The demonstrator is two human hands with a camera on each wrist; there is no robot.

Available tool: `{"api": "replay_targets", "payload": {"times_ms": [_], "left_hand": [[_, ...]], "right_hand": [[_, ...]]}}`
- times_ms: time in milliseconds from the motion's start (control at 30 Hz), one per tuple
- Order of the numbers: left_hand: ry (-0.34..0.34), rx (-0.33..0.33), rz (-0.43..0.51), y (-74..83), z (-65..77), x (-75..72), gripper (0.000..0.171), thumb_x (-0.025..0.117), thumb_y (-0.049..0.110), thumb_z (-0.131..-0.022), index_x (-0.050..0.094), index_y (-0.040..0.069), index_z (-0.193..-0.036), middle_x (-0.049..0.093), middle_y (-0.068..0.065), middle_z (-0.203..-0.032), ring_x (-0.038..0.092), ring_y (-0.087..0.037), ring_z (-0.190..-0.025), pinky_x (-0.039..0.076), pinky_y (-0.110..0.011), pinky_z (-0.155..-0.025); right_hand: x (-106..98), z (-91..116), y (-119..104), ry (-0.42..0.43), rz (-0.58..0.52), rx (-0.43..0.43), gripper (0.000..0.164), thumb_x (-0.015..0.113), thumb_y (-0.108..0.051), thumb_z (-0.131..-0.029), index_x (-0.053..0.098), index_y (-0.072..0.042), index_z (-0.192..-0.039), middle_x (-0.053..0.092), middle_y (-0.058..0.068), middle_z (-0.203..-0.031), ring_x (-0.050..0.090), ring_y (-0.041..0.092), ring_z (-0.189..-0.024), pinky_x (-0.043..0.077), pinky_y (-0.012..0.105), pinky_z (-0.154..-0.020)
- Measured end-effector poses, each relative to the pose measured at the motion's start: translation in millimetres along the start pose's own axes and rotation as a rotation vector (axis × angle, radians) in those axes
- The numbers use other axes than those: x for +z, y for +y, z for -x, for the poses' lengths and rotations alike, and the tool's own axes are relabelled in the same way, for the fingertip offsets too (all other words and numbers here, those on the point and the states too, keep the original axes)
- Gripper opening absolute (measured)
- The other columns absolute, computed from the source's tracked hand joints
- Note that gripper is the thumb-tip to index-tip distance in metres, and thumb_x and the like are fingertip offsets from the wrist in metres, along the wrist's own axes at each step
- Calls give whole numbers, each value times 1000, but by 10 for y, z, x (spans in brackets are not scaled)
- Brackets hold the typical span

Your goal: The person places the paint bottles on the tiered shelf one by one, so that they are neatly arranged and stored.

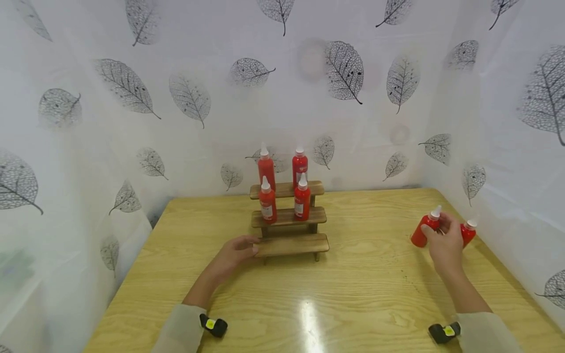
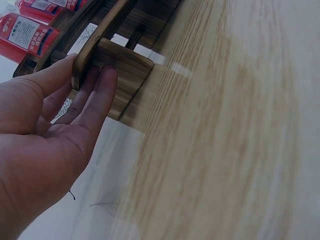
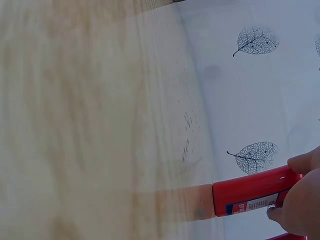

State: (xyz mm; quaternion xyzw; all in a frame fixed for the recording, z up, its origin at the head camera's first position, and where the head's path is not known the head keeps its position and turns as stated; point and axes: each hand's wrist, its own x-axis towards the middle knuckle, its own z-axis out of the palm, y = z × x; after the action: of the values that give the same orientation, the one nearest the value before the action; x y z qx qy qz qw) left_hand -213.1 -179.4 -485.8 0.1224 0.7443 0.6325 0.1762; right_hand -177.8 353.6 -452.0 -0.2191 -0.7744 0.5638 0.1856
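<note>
A three-step wooden stand [image 1: 293, 245] occupies the middle of the table. My left hand [image 1: 235, 252] pinches the left end of its lowest step; the left wrist view has the thumb above the board and the fingers [image 2: 102, 95] below it. Over at the right, my right hand [image 1: 447, 245] grips a red squeeze bottle [image 1: 422, 233] with a white nozzle cap. That bottle leans slightly, and whether its base touches the table I cannot tell. Just right of this hand is a second red bottle [image 1: 468, 233], partly hidden by it.
Two red bottles stand on the top step, one at left [image 1: 266, 171] and one at right [image 1: 299, 164]. The middle step carries another pair, left [image 1: 267, 206] and right [image 1: 302, 202]. White leaf-print sheeting [image 1: 273, 117] borders the wooden table [image 1: 362, 294] at the back and sides.
</note>
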Motion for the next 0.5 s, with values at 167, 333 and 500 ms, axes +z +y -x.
{"api": "replay_targets", "payload": {"times_ms": [167,333,500], "left_hand": [[-4,1,-2,-20,2,-2,45,65,20,-100,53,-3,-136,57,-21,-135,64,-21,-112,52,-39,-102],[-3,-7,-1,-23,6,-3,46,65,22,-100,53,-2,-137,57,-21,-136,65,-20,-112,52,-38,-101],[-1,-13,11,-22,-8,-5,45,65,21,-100,53,-1,-137,58,-19,-135,66,-19,-110,53,-35,-100]], "right_hand": [[16,-28,15,32,36,-13,63,59,-19,-101,29,-11,-156,38,17,-156,40,29,-139,36,42,-119],[36,-6,4,45,60,-21,62,61,-21,-100,32,-14,-155,42,15,-154,43,27,-135,40,42,-117],[83,61,-82,50,54,-38,61,63,-24,-100,36,-15,-154,45,14,-151,45,25,-133,41,40,-116]]}}
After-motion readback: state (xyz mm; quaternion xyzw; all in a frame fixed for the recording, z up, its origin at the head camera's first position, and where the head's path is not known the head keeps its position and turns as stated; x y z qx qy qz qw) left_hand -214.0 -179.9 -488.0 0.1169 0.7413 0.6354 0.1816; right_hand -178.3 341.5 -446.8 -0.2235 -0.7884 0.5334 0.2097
